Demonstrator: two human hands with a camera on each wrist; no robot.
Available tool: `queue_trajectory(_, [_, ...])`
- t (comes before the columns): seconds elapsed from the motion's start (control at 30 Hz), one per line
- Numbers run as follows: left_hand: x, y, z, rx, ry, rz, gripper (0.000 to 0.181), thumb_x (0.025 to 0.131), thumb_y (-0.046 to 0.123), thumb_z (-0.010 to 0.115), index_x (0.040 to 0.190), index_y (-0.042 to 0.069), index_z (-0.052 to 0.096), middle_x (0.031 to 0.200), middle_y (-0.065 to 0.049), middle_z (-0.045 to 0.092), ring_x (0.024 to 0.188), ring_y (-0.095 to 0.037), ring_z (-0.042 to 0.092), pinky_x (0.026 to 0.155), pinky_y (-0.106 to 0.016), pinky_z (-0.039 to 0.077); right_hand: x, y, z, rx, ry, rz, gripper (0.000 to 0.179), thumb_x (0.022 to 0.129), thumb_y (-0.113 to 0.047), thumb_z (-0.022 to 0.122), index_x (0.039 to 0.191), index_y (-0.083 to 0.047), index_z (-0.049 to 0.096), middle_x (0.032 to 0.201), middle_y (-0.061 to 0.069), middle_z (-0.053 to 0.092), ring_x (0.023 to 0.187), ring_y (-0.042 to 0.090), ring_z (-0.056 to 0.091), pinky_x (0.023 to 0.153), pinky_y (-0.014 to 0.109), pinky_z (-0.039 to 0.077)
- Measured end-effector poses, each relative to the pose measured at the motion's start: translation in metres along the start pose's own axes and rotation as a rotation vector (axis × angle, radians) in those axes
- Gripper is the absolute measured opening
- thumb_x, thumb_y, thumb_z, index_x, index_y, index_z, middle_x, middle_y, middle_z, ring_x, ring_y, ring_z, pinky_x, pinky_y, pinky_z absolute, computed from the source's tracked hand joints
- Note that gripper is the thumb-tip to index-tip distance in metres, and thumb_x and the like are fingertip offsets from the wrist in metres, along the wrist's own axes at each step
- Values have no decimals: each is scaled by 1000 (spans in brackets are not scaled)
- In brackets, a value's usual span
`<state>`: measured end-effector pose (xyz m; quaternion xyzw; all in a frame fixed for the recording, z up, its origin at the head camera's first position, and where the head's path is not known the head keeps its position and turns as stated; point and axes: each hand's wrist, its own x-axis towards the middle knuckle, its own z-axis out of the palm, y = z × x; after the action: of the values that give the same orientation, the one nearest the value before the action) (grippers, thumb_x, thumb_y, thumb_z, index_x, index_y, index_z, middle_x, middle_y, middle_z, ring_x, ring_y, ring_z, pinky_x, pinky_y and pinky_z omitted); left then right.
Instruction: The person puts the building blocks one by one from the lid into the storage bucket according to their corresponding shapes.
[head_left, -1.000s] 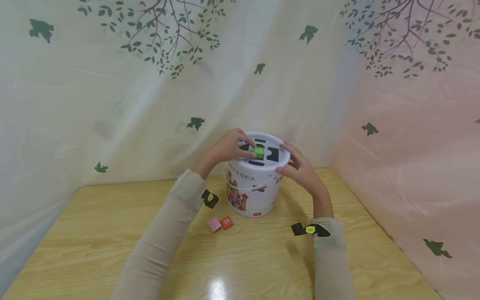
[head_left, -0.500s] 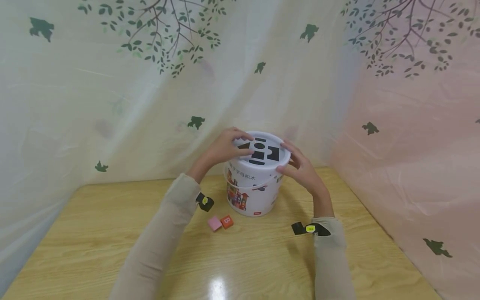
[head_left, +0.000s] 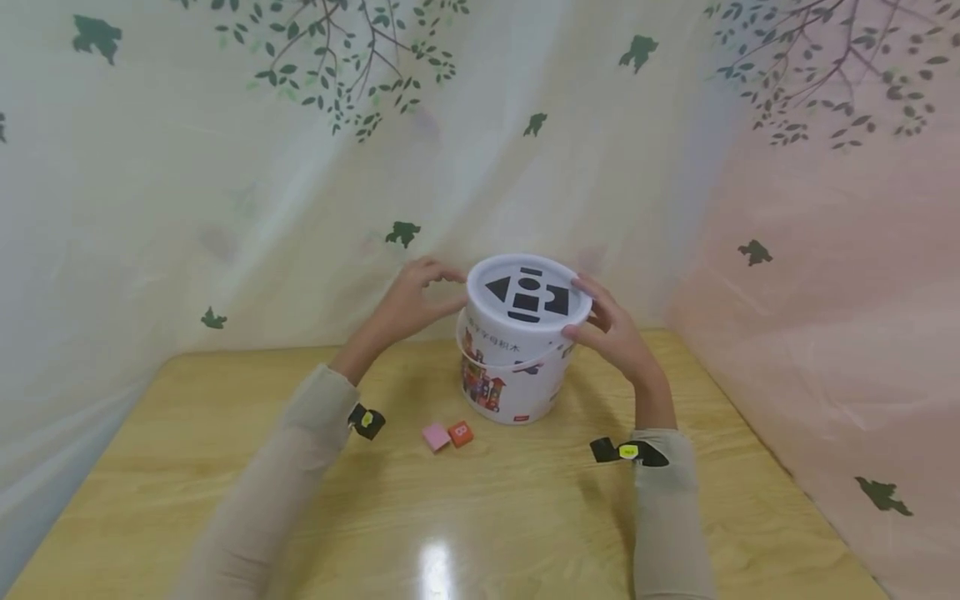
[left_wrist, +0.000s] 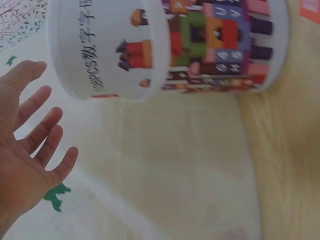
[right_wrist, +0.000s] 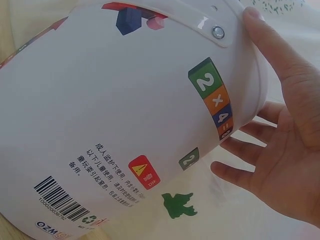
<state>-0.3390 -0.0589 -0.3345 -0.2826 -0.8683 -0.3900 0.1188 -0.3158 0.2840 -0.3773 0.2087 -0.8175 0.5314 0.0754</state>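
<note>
A white toy-block bucket (head_left: 547, 387) stands upright on the table, printed with colourful block pictures. Its white lid (head_left: 483, 310) has several black shaped openings, among them a triangle, a circle and a square. My left hand (head_left: 412, 302) is just left of the rim, fingers parted and holding nothing; in the left wrist view that hand (left_wrist: 22, 165) is spread beside the bucket top. My right hand (head_left: 618, 337) grips the bucket's right rim, thumb in front and fingers behind. A pink block (head_left: 436, 437) and a red block (head_left: 461, 432) marked B lie in front of the bucket.
The wooden table (head_left: 510, 517) meets a pale curtain (head_left: 315, 208) with leaf prints at its back and right. A white carry handle (head_left: 491, 365) hangs against the bucket's front. Black wrist cameras sit on both sleeves.
A green block held over the lid a second ago is gone from view, and its square opening now shows. My left hand has moved left, off the lid. The right hand stays at the rim.
</note>
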Motion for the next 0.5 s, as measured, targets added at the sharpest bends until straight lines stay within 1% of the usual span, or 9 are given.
queue_trajectory(0.13, [-16,-15,0,14,-4,-17,33,93,29,74,117,7,69,126,-11,62,122,-32,53,106,-53,45,0,-2,0,4,-1,0,79,91,-17,75,159,-24,35,169,-3,24,153,34,28,119,66,27])
queue_trajectory(0.23, [-28,-27,5,36,-23,-14,31,92,27,75,115,6,70,123,-11,63,120,-32,55,105,-52,46,0,-2,0,3,-6,-4,79,91,-17,75,159,-24,35,169,-3,24,153,34,28,119,66,27])
queue_trajectory(0.27, [-32,-31,8,42,-34,-17,31,92,27,75,114,6,70,122,-11,64,120,-32,56,105,-52,46,0,-2,0,4,-5,-6,79,91,-17,75,159,-24,35,169,-3,24,153,34,28,119,66,26])
queue_trajectory(0.4, [-46,-42,23,90,-81,9,30,89,26,78,112,9,70,119,-10,66,118,-33,58,104,-50,48,0,-1,-1,7,-2,-6,78,91,-17,74,159,-23,36,169,-3,25,153,33,28,120,66,26])
queue_trajectory(0.5, [-55,-47,34,143,-99,59,31,85,24,81,109,9,71,116,-11,68,115,-33,59,103,-50,48,1,-1,-1,4,2,-3,78,91,-17,75,159,-23,37,169,-3,25,153,32,28,120,66,25])
